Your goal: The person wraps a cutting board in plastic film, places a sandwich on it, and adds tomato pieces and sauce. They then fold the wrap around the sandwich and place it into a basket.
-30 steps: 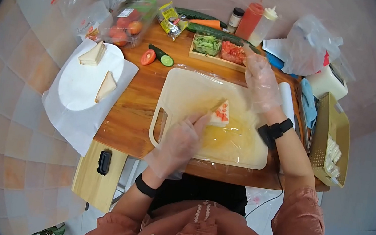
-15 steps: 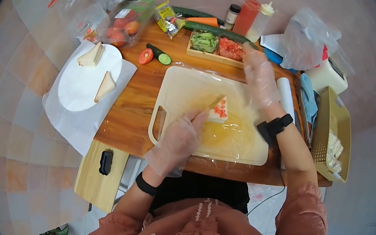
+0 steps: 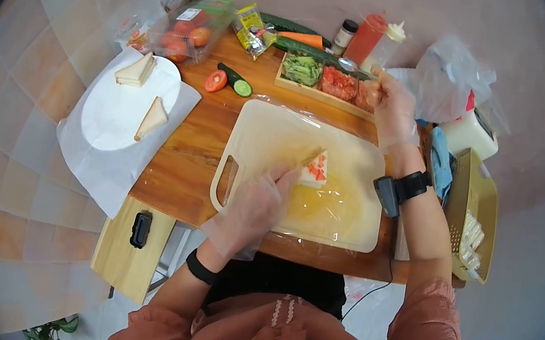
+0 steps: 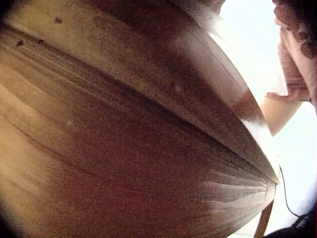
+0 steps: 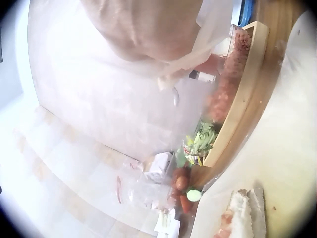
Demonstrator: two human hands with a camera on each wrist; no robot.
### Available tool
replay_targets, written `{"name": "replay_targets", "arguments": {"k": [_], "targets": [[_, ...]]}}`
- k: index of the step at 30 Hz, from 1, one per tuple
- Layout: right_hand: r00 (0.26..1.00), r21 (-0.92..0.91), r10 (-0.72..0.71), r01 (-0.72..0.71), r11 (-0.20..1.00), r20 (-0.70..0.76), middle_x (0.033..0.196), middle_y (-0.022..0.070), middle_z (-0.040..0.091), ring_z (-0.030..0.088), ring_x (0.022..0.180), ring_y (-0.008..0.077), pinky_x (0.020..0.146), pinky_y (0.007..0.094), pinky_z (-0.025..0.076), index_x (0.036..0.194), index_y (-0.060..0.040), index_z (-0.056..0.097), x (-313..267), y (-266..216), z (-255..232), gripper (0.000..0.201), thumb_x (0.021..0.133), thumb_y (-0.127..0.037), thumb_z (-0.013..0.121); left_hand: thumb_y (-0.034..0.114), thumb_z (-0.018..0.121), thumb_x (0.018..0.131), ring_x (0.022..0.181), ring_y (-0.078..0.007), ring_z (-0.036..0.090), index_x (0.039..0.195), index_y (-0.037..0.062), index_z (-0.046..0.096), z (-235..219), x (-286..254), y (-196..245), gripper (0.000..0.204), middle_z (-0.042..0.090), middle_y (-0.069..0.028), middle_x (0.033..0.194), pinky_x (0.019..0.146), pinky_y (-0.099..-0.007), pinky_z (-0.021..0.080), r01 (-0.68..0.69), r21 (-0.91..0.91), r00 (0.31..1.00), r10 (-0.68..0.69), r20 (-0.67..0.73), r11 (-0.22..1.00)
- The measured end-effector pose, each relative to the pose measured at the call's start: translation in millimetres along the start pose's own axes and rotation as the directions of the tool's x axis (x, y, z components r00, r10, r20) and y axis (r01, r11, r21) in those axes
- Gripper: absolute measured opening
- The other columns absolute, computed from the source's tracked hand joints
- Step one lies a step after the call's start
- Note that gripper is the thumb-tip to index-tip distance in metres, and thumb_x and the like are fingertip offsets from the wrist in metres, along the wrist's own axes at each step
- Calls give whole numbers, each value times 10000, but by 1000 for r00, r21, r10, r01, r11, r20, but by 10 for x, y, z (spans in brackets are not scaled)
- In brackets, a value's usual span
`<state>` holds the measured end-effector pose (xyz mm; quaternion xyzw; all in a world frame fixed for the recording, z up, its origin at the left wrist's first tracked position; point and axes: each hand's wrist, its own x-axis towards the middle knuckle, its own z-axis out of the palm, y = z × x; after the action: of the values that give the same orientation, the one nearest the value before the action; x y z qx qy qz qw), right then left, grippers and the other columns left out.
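Observation:
A bread triangle (image 3: 314,173) topped with red diced pieces stands on the film-covered cutting board (image 3: 354,229). My gloved left hand (image 3: 255,203) grips its left side with thumb and fingertips. Over the right end of a wooden tray (image 3: 327,97), my gloved right hand (image 3: 394,107) holds a spoon (image 3: 348,64) by its handle, bowl pointing left. Below the spoon, the tray holds shredded cucumber (image 3: 301,69), diced tomato (image 3: 339,84) and a pinkish filling (image 3: 364,97). In the right wrist view the bread triangle (image 5: 240,215) appears at the bottom; the left wrist view shows mostly the table's wooden surface (image 4: 124,129).
On the left, a white plate (image 3: 111,111) bears more bread triangles. Halved tomato (image 3: 216,81) and cucumber (image 3: 242,88) lie behind the board. Sauce bottles (image 3: 367,34), a bagged tomato pack (image 3: 191,32) and plastic bags line the back. A yellow basket (image 3: 485,198) stands right.
My right hand has drawn up and right from the tray, and the spoon now shows above it. The left hand stays by the bread triangle. The head view has shifted slightly.

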<state>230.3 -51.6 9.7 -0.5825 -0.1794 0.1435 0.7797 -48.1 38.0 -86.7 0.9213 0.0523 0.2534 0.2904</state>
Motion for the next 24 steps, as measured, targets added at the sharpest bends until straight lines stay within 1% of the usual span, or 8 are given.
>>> {"name": "replay_targets", "arguments": {"k": [2, 6, 9, 11, 15, 18, 20, 24], "targets": [[999, -27, -5, 6, 1000, 54, 782, 27, 561, 455, 622, 75, 548, 221, 365, 1158, 88, 659, 69, 9, 38, 269, 992, -104, 569, 29, 562, 926, 962, -414, 689, 1308, 6, 613, -22, -1, 8, 386, 678, -236, 1163, 819, -459, 581, 5, -26, 1000, -4, 25, 1000], [991, -67, 53, -45, 997, 122, 767, 13, 548, 452, 612, 64, 534, 204, 340, 1170, 75, 655, 165, 18, 219, 281, 987, -128, 589, 39, 537, 944, 947, -413, 691, 1309, -1, 607, -23, -9, -13, 374, 682, -232, 1144, 811, -458, 582, -49, -56, 999, 48, -25, 997], [987, -114, 89, -74, 991, 134, 755, -2, 531, 462, 614, 60, 537, 193, 345, 1169, 77, 655, 207, -1, 330, 282, 989, -129, 587, 36, 560, 927, 945, -405, 692, 1309, 6, 611, -15, -12, -17, 386, 685, -228, 1134, 810, -451, 581, -66, -57, 997, 64, -38, 996], [979, -117, 139, -122, 986, 148, 759, -2, 530, 467, 622, 61, 537, 192, 350, 1159, 72, 659, 244, 21, 363, 273, 987, -126, 583, 35, 583, 905, 946, -385, 695, 1318, 10, 606, 17, -28, -48, 414, 686, -214, 1138, 811, -436, 581, -88, 5, 996, 88, -29, 996], [972, -132, 181, -162, 978, 150, 759, 2, 527, 470, 627, 66, 536, 193, 348, 1141, 72, 653, 241, 53, 383, 258, 988, -119, 573, 37, 600, 887, 948, -368, 695, 1328, 12, 599, 55, -54, -79, 442, 684, -203, 1147, 803, -420, 581, -92, 34, 995, 93, -31, 995], [970, -160, 204, -182, 970, 129, 783, 25, 550, 485, 631, 76, 537, 195, 354, 1130, 67, 645, 228, 65, 383, 237, 989, -103, 559, 43, 604, 883, 946, -364, 694, 1335, 11, 592, 68, -62, -77, 453, 679, -199, 1161, 803, -416, 579, -111, 12, 992, 111, -59, 994], [960, -113, 251, -238, 965, 122, 851, 98, 620, 541, 664, 110, 564, 236, 413, 1104, 123, 621, 278, 95, 362, 242, 981, -65, 533, 47, 606, 882, 960, -369, 691, 1325, 6, 594, 49, -56, -62, 445, 675, -204, 1170, 815, -419, 577, -101, -13, 994, 101, -50, 995], [969, -35, 243, -242, 970, 42, 867, 118, 639, 587, 676, 136, 594, 245, 467, 1068, 111, 619, 421, 187, 364, 207, 982, -56, 533, 49, 608, 881, 965, -373, 689, 1320, 0, 593, 66, -46, -76, 441, 670, -207, 1177, 819, -423, 576, -122, -27, 990, 120, -80, 992]]}}
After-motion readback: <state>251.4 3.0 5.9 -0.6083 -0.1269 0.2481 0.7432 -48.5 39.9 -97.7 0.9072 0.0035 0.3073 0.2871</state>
